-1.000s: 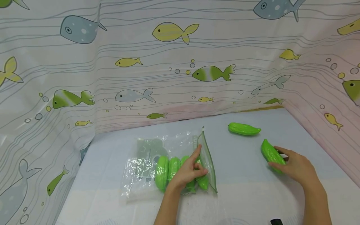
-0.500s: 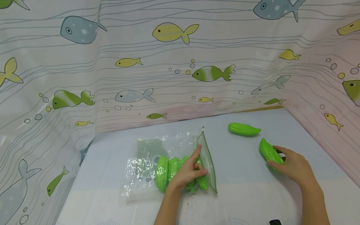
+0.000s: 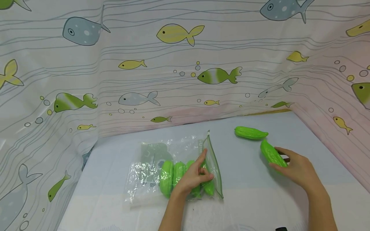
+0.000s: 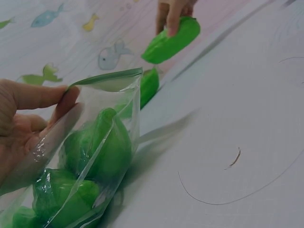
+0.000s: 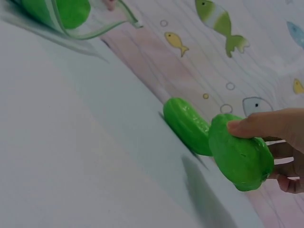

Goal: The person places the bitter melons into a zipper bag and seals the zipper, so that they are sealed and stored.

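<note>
In the head view, a clear zip bag lies on the table with several glossy green cucumber-like toy vegetables inside. My left hand is at its mouth; in the left wrist view, its fingers pinch the bag's edge below the green zip strip. My right hand holds another cucumber-like toy vegetable between thumb and fingers, its pointed tip facing away. The right wrist view shows that toy raised, with a shadow on the table below.
One more green toy vegetable lies on the table behind the right hand. A fish-print curtain hangs along the back and both sides. A small black object shows at the bottom edge of the head view.
My right hand has moved left and slightly away from the body, carrying the green toy vegetable. The left hand and the bag have stayed in place.
</note>
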`<state>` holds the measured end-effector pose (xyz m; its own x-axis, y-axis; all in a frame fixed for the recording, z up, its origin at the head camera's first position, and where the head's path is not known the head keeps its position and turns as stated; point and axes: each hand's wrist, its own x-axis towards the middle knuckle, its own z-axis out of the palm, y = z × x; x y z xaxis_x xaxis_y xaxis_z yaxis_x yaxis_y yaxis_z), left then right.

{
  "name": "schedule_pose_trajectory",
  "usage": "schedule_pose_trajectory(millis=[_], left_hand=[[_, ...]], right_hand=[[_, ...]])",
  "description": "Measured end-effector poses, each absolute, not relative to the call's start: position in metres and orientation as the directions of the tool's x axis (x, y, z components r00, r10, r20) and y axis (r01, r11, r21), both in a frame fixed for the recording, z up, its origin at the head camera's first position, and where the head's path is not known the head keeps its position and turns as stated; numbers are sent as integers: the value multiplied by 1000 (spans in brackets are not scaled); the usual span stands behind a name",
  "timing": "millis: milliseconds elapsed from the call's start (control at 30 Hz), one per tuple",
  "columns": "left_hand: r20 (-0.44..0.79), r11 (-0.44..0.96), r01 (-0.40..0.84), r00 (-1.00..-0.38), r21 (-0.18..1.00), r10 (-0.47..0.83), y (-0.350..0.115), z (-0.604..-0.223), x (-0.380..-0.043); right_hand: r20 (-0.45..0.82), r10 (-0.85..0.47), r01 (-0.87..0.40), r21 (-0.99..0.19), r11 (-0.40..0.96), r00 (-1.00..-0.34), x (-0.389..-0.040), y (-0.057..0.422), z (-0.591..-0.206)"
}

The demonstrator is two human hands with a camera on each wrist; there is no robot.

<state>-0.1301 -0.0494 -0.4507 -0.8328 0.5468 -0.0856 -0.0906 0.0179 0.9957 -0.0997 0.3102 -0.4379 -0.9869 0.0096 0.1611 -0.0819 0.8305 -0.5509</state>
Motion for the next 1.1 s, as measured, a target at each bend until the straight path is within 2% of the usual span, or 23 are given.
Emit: schedule_pose_trajectory(millis=[867,1100], left_hand=[[-90,19,-94,-837,995,540,-49,-451,-130],[-94,21,-98,-838,995,537,-49,-451,-129]], right_hand=[[231,-44,-174,-579,796,-972,-100,287,-427],[217,-55,-175,-586,791,-975,-100,280,-426]])
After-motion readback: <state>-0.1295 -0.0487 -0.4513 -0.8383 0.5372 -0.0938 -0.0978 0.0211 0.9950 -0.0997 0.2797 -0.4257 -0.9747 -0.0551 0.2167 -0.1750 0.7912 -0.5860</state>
